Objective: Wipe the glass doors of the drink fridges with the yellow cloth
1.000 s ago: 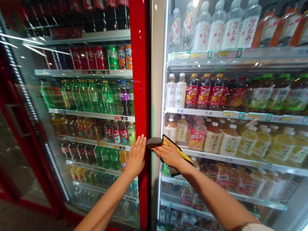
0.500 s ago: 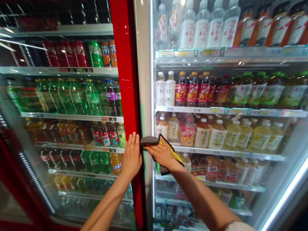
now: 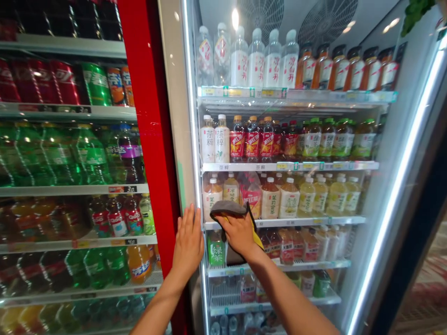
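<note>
My left hand (image 3: 188, 239) lies flat, fingers stretched up and close together, on the pale frame (image 3: 174, 93) at the left side of the lit drinks cooler. Under my right hand (image 3: 238, 235) is a grey and yellow cleaning cloth (image 3: 230, 208) with a dark edge, held against the cooler's glass door. Part of the cloth hangs below the palm. Behind it stand tea bottles on the shelves, some of them hidden by the cloth and hand. A green tea bottle (image 3: 215, 249) shows just left of the cloth.
To the left stands a second cooler with a red door frame (image 3: 150, 139), full of cans and green soda bottles (image 3: 91, 151). Water bottles (image 3: 256, 58) line the lit cooler's top shelf. A bright light strip (image 3: 394, 186) runs down its right side.
The view has turned right. My right hand has moved the cloth right, from the cooler's frame edge onto the glass. My left hand has shifted from the red frame side onto the pale frame.
</note>
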The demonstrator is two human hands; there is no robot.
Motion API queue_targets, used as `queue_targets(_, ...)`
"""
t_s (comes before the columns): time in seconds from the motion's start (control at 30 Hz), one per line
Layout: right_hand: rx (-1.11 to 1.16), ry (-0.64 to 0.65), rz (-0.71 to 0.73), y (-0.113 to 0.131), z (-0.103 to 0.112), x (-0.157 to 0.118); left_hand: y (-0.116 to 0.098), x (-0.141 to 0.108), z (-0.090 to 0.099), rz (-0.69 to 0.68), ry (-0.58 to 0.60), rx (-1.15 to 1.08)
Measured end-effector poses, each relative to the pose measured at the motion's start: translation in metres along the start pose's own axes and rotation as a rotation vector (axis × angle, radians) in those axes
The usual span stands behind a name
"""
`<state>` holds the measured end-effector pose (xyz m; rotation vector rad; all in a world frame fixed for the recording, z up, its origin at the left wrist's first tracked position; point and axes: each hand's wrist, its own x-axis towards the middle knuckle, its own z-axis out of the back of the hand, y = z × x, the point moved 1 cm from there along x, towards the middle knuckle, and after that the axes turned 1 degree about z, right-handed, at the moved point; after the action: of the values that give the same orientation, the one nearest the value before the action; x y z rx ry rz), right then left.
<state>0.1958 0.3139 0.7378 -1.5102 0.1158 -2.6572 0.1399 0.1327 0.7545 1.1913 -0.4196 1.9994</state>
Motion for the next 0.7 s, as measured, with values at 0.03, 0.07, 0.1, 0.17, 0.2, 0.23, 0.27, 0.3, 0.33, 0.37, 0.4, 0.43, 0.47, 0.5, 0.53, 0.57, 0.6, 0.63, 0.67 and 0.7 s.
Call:
queue_targets(0.03,0.007,0.007,0.034,-0.005,0.007,0.012,-0.003,0.006,-0.001,-0.007,-0.008,-0.006)
queue_targets(0.07,-0.003,0.008,0.034,-0.014,0.016,0.026,-0.008,0.013,-0.003,-0.014,-0.014,-0.014)
queue_targets(0.1,-0.027,0.004,0.002,-0.024,0.025,0.039,-0.012,0.018,-0.005,-0.019,-0.018,-0.021)
queue_targets(0.17,-0.100,-0.013,-0.137,-0.046,0.037,0.050,-0.020,0.023,-0.009,-0.024,-0.011,-0.042)
queue_targets(0.2,-0.137,-0.025,-0.222,-0.054,0.039,0.047,-0.023,0.022,-0.011,-0.025,-0.002,-0.055)
queue_targets(0.23,-0.172,-0.038,-0.305,-0.059,0.036,0.038,-0.025,0.018,-0.013,-0.024,0.006,-0.069)
queue_targets(0.27,-0.203,-0.052,-0.377,-0.060,0.031,0.024,-0.025,0.013,-0.015,-0.021,0.013,-0.080)
queue_targets(0.3,-0.229,-0.060,-0.428,-0.058,0.024,0.008,-0.025,0.007,-0.017,-0.019,0.016,-0.087)
queue_targets(0.33,-0.246,-0.064,-0.457,-0.053,0.016,-0.009,-0.024,0.002,-0.019,-0.019,0.016,-0.090)
queue_targets(0.37,-0.251,-0.055,-0.455,-0.048,0.009,-0.022,-0.023,-0.002,-0.021,-0.021,0.014,-0.089)
queue_targets(0.4,-0.244,-0.039,-0.430,-0.043,0.003,-0.031,-0.022,-0.004,-0.023,-0.028,0.010,-0.088)
queue_targets(0.43,-0.226,-0.016,-0.384,-0.040,0.001,-0.034,-0.022,-0.004,-0.024,-0.040,0.005,-0.089)
queue_targets(0.47,-0.204,0.008,-0.333,-0.040,0.003,-0.031,-0.023,-0.001,-0.026,-0.055,0.000,-0.093)
queue_targets(0.5,-0.184,0.028,-0.293,-0.044,0.009,-0.023,-0.025,0.004,-0.027,-0.070,-0.006,-0.099)
queue_targets(0.53,-0.174,0.041,-0.274,-0.051,0.019,-0.011,-0.028,0.010,-0.029,-0.084,-0.012,-0.105)
queue_targets(0.57,-0.176,0.045,-0.278,-0.062,0.030,0.001,-0.032,0.015,-0.031,-0.098,-0.017,-0.111)
queue_targets(0.6,-0.187,0.038,-0.302,-0.074,0.041,0.012,-0.037,0.020,-0.032,-0.110,-0.018,-0.117)
queue_targets(0.63,-0.206,0.022,-0.342,-0.086,0.051,0.020,-0.042,0.024,-0.034,-0.120,-0.016,-0.124)
queue_targets(0.67,-0.229,-0.003,-0.392,-0.098,0.058,0.022,-0.046,0.026,-0.036,-0.128,-0.012,-0.133)
queue_targets(0.7,-0.256,-0.033,-0.447,-0.106,0.062,0.019,-0.050,0.026,-0.038,-0.133,-0.005,-0.144)
